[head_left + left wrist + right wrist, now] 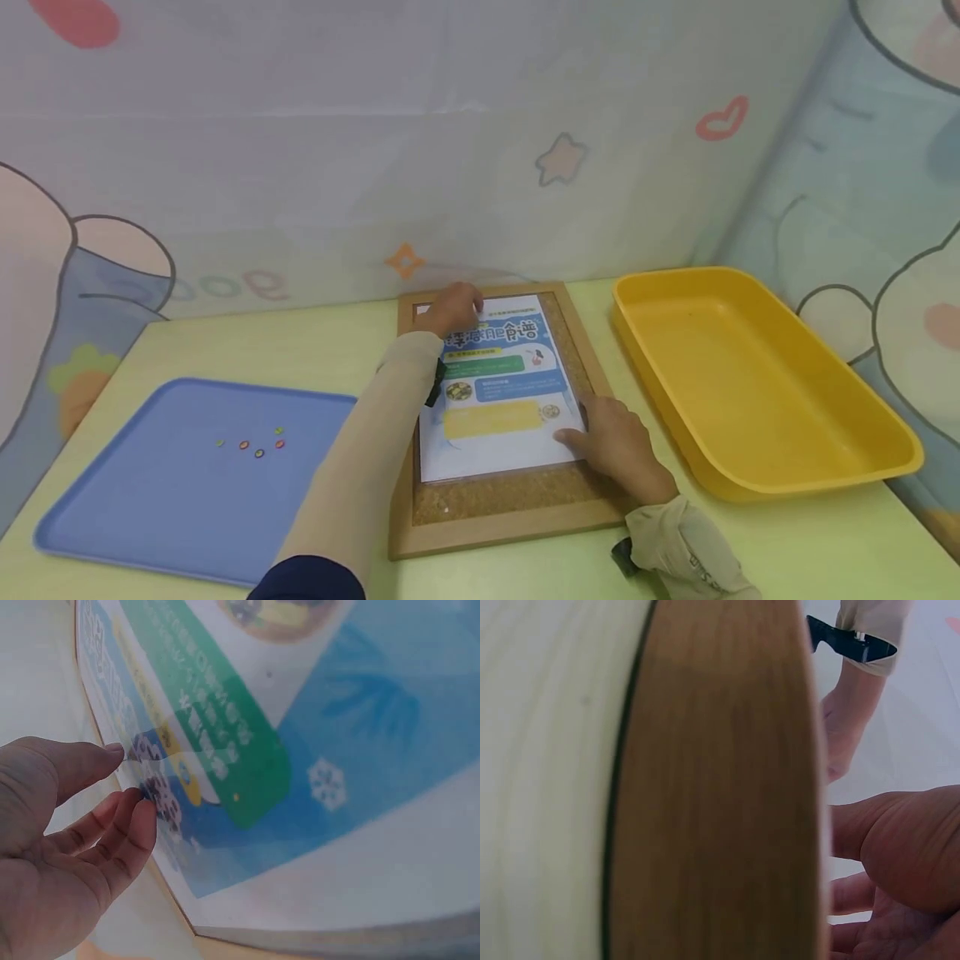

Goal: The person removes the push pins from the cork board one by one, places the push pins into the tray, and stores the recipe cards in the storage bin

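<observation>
Head view shows the printed sheet [498, 392] lying flat on a cork board [510, 492], which itself rests on the surface [315, 350] between a blue tray [150, 492] and a yellow bin [750, 383]. I would judge the sheet to be very light and rather flexible; the shine in the left wrist view suggests a smooth clear cover, so it may slip easily under the fingertips and may crease at a corner if it is pushed too strongly. The better place to take it is by the white margins, while the board, probably stiff and heavier, can be held by its wooden frame [480, 529]. The left hand [448, 308] is at the sheet's upper left part, its fingers half bent and some gap left between thumb and fingertips; whether it pinches any edge, I cannot tell. The right hand [615, 437] lies at the lower right side of the board, the thumb spread toward the sheet, and it grips nothing that I can see. In its look, the sheet is white and blue, with large headline characters, a green band, a yellow block and small food pictures.
</observation>
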`<state>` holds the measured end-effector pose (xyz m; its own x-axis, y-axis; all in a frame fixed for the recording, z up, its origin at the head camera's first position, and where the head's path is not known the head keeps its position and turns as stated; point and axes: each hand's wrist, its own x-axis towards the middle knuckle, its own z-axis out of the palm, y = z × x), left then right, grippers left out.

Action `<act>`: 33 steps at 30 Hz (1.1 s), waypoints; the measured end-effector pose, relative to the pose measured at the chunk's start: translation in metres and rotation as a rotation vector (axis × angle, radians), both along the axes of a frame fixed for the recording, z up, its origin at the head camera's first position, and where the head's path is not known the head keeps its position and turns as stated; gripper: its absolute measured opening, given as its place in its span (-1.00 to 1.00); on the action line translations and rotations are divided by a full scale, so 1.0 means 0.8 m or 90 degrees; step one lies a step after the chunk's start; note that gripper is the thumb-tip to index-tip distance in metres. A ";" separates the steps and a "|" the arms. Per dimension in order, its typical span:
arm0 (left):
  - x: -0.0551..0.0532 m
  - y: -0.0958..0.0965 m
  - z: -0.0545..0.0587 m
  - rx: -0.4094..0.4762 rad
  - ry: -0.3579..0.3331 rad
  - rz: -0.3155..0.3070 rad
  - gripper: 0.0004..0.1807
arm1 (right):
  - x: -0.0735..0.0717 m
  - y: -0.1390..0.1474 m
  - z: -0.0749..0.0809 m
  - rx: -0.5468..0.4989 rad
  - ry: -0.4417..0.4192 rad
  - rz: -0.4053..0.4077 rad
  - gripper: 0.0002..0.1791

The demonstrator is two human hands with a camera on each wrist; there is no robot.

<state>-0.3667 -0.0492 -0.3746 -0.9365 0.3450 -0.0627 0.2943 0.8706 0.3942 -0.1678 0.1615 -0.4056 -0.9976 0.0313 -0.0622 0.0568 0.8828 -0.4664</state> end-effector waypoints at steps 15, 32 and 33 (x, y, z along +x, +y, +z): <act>-0.010 0.012 -0.012 -0.008 0.031 0.048 -0.85 | 0.006 -0.005 0.001 0.002 -0.006 -0.002 -0.37; -0.014 0.020 -0.019 0.046 0.010 0.153 -0.80 | 0.006 -0.007 0.002 0.000 -0.001 -0.002 -0.36; -0.014 0.019 -0.019 0.039 0.004 0.147 -0.78 | 0.007 -0.007 0.001 0.001 -0.001 -0.002 -0.36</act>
<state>-0.3778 -0.0341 -0.3894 -0.9913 0.1245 -0.0417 0.0928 0.8895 0.4474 -0.1626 0.1560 -0.4044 -0.9974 0.0341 -0.0638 0.0599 0.8833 -0.4649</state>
